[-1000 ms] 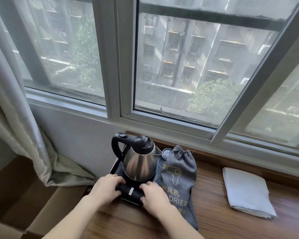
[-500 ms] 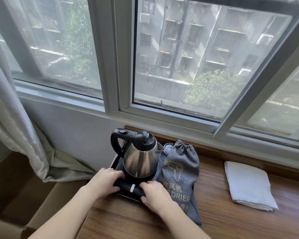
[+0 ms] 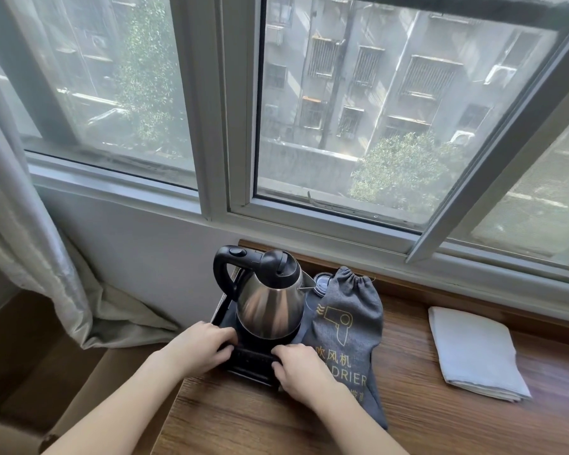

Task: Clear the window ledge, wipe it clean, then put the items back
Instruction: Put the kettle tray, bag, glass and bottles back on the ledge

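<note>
A steel kettle (image 3: 270,307) with a black handle and lid stands on a black tray (image 3: 222,311) at the left end of the wooden window ledge (image 3: 408,418). My left hand (image 3: 201,348) grips the tray's near left edge with curled fingers. My right hand (image 3: 298,369) grips the near right edge. A grey hair-drier bag (image 3: 347,323) leans against the tray's right side, its lower part under my right wrist. A folded white cloth (image 3: 473,353) lies on the ledge to the right.
A glass with a lid (image 3: 321,284) peeks out behind the bag. The window frame (image 3: 342,238) runs right behind the ledge. A grey curtain (image 3: 30,224) hangs at the left over a brown seat (image 3: 46,372) below the ledge end.
Both hands stay on the tray's near edge. The view has tilted down a little. The tray and kettle seem unmoved.
</note>
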Demonstrator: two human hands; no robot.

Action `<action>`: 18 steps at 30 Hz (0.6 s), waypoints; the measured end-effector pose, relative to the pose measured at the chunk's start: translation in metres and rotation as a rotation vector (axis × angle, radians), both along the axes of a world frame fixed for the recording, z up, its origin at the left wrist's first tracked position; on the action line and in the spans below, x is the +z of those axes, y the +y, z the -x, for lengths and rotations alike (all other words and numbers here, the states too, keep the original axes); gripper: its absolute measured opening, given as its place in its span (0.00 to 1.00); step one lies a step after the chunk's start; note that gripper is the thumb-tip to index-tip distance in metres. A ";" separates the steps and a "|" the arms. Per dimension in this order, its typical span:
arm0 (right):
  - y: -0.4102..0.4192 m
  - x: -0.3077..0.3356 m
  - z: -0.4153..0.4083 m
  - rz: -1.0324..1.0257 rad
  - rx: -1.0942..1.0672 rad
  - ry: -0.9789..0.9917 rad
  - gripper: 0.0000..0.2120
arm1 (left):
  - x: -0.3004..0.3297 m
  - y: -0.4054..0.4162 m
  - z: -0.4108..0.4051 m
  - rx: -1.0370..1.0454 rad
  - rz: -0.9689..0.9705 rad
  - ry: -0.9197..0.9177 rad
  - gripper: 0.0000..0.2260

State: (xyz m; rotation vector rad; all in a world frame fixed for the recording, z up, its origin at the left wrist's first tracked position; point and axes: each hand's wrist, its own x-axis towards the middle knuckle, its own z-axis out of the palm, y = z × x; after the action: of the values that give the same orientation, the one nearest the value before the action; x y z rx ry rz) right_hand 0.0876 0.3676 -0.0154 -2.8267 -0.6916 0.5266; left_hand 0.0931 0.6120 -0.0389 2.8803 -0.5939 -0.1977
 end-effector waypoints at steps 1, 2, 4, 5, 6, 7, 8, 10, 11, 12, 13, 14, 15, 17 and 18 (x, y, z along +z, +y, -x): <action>0.000 0.001 0.000 -0.002 -0.006 0.005 0.16 | 0.000 0.000 0.000 0.018 0.013 0.020 0.11; 0.000 0.002 -0.001 -0.004 -0.008 0.008 0.16 | 0.000 -0.001 -0.001 0.036 0.022 0.042 0.10; 0.001 0.004 -0.001 0.003 -0.012 0.023 0.15 | -0.002 -0.001 -0.002 0.049 0.032 0.060 0.10; 0.002 0.005 -0.001 0.010 -0.014 0.023 0.14 | -0.003 -0.001 -0.003 0.051 0.032 0.056 0.10; 0.003 0.005 -0.002 0.018 -0.012 0.019 0.13 | -0.004 0.000 -0.005 0.057 0.034 0.050 0.10; 0.004 0.005 -0.003 0.024 -0.010 0.017 0.13 | -0.006 0.000 -0.006 0.065 0.036 0.040 0.10; 0.005 0.005 -0.003 0.027 -0.006 0.015 0.12 | -0.006 -0.001 -0.006 0.076 0.042 0.027 0.10; 0.007 0.004 -0.003 0.036 -0.001 0.001 0.11 | -0.008 -0.002 -0.007 0.102 0.052 0.010 0.09; 0.008 0.002 -0.002 0.031 -0.005 -0.005 0.12 | -0.009 -0.003 -0.007 0.113 0.055 0.009 0.09; 0.008 0.000 -0.001 0.016 -0.021 -0.012 0.13 | -0.010 -0.003 -0.006 0.122 0.057 0.014 0.10; 0.008 -0.003 0.000 0.003 -0.037 -0.011 0.15 | -0.011 -0.003 -0.005 0.127 0.058 0.018 0.10; 0.008 -0.004 0.001 -0.009 -0.044 -0.008 0.17 | -0.012 -0.003 -0.004 0.127 0.055 0.024 0.12; 0.008 -0.005 0.002 -0.016 -0.040 -0.006 0.19 | -0.013 -0.002 -0.003 0.122 0.047 0.030 0.15; 0.008 -0.008 0.002 -0.018 -0.028 -0.004 0.20 | -0.012 -0.002 -0.001 0.105 0.025 0.047 0.22; 0.007 -0.008 0.002 -0.015 -0.026 -0.008 0.20 | -0.012 -0.002 0.000 0.103 0.016 0.060 0.24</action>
State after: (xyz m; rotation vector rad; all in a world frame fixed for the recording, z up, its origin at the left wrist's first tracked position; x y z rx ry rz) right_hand 0.0855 0.3745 -0.0237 -2.8214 -0.6565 0.5046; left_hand 0.0933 0.6105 -0.0513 2.8688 -0.4340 -0.2614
